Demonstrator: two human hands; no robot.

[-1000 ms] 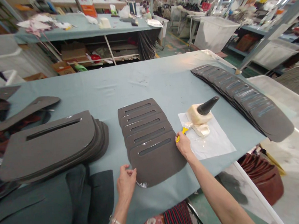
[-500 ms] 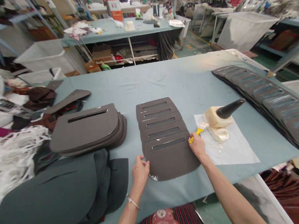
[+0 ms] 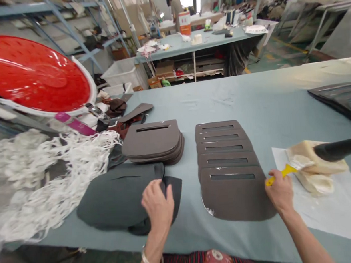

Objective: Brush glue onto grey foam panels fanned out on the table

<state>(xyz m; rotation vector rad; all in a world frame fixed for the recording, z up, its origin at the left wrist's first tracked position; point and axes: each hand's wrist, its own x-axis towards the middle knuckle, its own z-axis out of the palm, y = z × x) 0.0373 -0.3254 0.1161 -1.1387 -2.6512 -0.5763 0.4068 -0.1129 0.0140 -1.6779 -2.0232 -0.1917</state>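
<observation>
My left hand is over the dark green-grey slotted panels, thumb apart from its fingers; I cannot tell whether it touches the top panel. In my right hand is a yellow-handled brush, its pale bristles against a cream glue container. A black cone-shaped piece sticks out of the container. Between my hands, several brown slotted panels lie overlapped in a row, their slot edges shiny. The right hand is beside the nearest one's right edge. A stack of brown slotted panels sits left of the row.
White paper lies under the container. Tangled white strips and a large red tray are at left. More overlapped panels rest at far right. Behind stand another table and a person.
My left hand has moved from the brown row leftward to the dark green-grey panels. The right hand still holds the brush near the container. The view has turned left, bringing the red tray in.
</observation>
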